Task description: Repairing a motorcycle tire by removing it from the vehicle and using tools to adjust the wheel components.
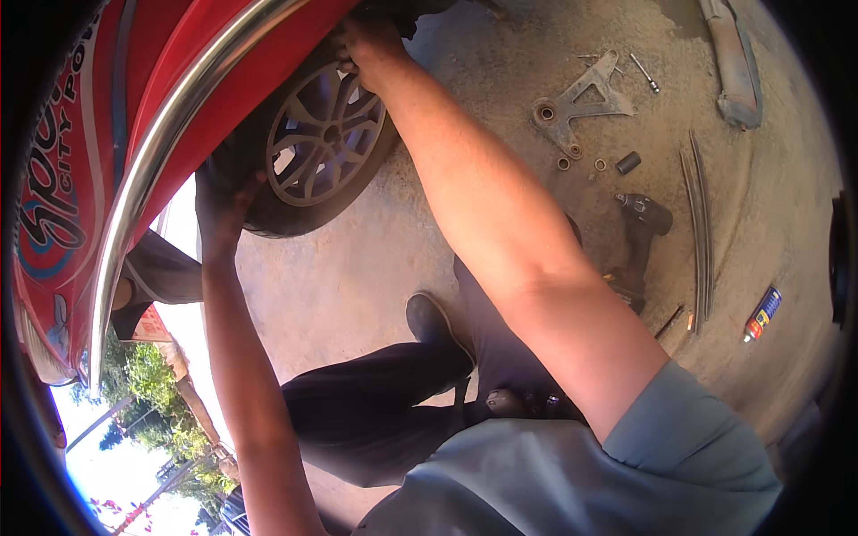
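A small vehicle wheel (332,136) with a spoked grey rim and black tyre stands at the upper left, beside red bodywork (183,89). My left hand (228,204) is wrapped around the near left side of the tyre, thumb over the sidewall. At the wheel's far top edge, my right hand (371,52) has its fingers curled over the tyre by the rim. Part of the tyre's left side is in shadow under the bodywork, and the right fingertips are partly hidden.
On the concrete floor to the right lie a triangular metal arm (585,103), a socket extension (643,73), a black sleeve (628,163), a cordless impact wrench (642,241), long thin strips (697,232) and a spray can (762,314). A chrome bar (170,147) curves along the bodywork.
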Tool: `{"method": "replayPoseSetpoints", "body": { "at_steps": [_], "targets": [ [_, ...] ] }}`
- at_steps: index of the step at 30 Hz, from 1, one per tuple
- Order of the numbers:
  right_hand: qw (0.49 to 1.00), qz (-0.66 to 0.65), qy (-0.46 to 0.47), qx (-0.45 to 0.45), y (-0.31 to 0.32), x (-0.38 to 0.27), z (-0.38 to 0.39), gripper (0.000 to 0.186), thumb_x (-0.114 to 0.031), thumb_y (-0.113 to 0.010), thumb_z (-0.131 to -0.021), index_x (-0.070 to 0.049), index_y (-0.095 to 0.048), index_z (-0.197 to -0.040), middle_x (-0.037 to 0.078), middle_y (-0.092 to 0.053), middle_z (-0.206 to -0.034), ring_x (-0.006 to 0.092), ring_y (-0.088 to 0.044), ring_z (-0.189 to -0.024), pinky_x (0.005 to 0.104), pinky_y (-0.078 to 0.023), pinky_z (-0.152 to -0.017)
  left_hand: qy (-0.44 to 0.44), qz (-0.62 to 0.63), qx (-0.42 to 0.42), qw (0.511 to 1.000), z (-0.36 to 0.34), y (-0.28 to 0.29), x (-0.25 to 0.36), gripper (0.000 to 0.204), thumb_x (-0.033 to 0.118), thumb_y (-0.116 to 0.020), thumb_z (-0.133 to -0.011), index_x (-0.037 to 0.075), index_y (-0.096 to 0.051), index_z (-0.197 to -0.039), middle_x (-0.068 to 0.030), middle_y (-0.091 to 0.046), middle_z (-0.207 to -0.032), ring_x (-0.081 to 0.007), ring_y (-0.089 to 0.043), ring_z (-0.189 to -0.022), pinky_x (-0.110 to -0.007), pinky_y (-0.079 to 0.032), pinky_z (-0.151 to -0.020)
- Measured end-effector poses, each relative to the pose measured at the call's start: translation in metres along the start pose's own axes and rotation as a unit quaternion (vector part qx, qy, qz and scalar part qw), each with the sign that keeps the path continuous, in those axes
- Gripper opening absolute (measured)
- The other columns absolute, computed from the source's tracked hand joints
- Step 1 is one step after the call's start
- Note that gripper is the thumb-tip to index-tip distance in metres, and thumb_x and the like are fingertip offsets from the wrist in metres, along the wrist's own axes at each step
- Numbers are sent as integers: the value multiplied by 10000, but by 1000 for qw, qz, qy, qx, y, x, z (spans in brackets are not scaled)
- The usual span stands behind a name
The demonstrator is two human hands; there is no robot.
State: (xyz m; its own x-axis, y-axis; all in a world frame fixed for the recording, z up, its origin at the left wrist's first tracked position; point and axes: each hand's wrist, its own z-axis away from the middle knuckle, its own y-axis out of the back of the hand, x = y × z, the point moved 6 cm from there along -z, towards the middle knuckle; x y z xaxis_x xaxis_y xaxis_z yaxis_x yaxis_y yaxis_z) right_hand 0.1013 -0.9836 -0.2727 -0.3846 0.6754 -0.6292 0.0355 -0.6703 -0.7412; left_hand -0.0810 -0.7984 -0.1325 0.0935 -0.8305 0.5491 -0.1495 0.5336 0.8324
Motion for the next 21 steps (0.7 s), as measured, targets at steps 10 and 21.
{"method": "replayPoseSetpoints", "body": {
  "at_steps": [10, 21],
  "targets": [
    [1000, -2, 16, 22, 1, 16, -24, 325, -471, -602, -1029, -146, -594, -1035, -17, -463, -614, 127, -467, -480, 315, -369, -422, -20, 102, 15, 994, 8, -1, 3, 945, 216, -846, -816, -17, -328, -1571, -181, -487, -1531, -272, -470, -1414, -380, -320, -1206],
    [948, 273, 146, -69, 32, 30, -3, 280, -298, -561, -974, -35, -651, -1003, 78, -639, -832, 191, -607, -712, 359, -481, -616, 14, 43, 54, 998, 10, 9, -12, 895, 250, -848, -772, 2, -423, -1520, -171, -519, -1496, -298, -484, -1392, -393, -338, -1176]
  ]
}}
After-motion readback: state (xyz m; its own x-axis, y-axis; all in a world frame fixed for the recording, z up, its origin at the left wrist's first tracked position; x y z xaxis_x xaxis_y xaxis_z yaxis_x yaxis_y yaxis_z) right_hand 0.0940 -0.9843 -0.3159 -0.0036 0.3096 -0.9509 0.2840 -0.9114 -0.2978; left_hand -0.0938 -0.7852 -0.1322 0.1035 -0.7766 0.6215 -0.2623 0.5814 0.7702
